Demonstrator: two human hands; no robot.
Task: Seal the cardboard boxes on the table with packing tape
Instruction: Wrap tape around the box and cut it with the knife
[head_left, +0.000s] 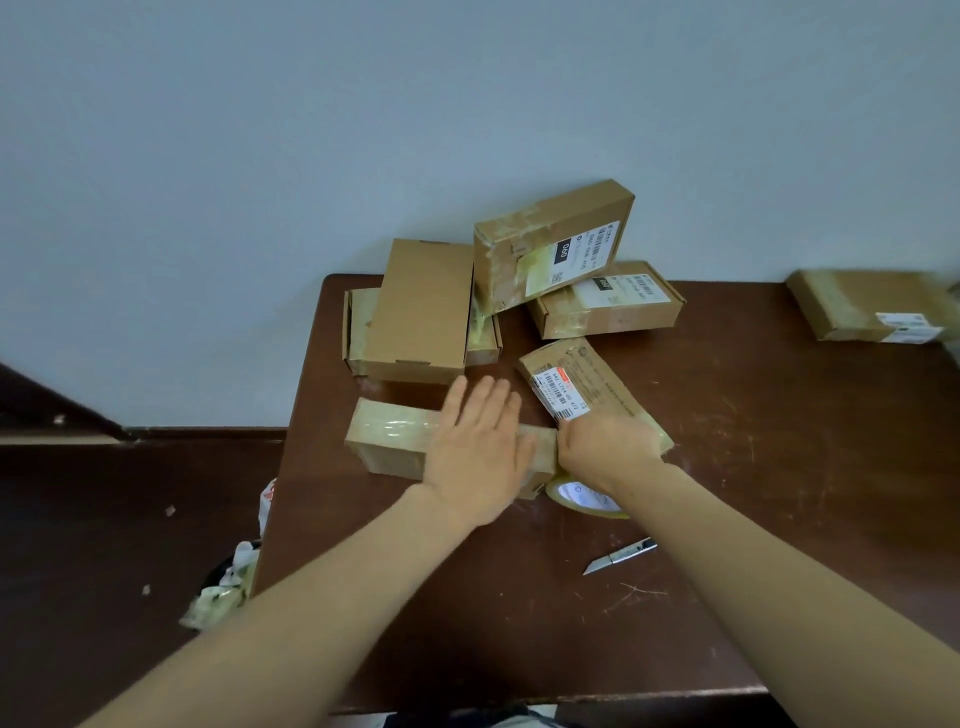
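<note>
pressing: left hand (475, 447) flat on box (389, 439)
box axis: left-right, mid-frame
right hand (605, 441): curled at box's right end, grip unclear
tape (576, 493): under right wrist

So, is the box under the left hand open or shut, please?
Shut: the box lies closed under glossy tape, with the left hand pressing on top.

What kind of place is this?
Probably a small parcel-packing spot in a plain room: labelled cardboard boxes piled on a brown table, with a roll of packing tape and a utility knife nearby.
</note>
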